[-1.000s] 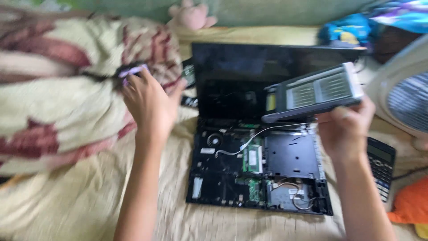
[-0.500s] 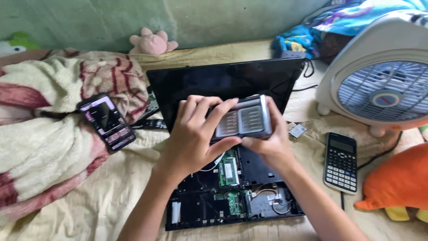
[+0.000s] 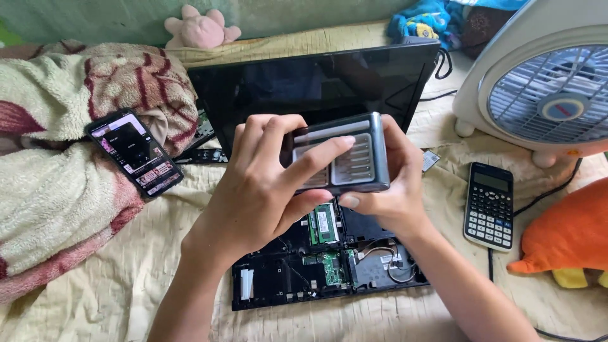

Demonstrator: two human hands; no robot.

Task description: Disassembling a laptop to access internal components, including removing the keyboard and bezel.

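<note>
since half a second back my view has closed in on the work, and the left hand (image 3: 253,196) has slid across the front of the grey bit case (image 3: 335,153) so its index finger now lies over the clear lid. both hands hold that case above the opened laptop (image 3: 316,253), just in front of its dark screen (image 3: 316,82). the left hand's grip is clenched on the case from the left side, thumb below, fingers wrapped over the top edge. the right hand (image 3: 386,183) grips the case from the right and behind, fingers curled around its far edge, thumb under the lower rim. inside the lid i see a row of slim metal bits.

the laptop lies on the bed with its bottom cover off, a green memory stick (image 3: 323,223) and circuit board showing under the hands. a phone (image 3: 134,152) with a lit screen rests on the fleece blanket (image 3: 57,190) to the left. a black calculator (image 3: 489,204) lies to the right, near a white fan (image 3: 544,82) and an orange plush toy (image 3: 567,234). a pink plush toy (image 3: 197,26) sits at the far edge of the bed.
</note>
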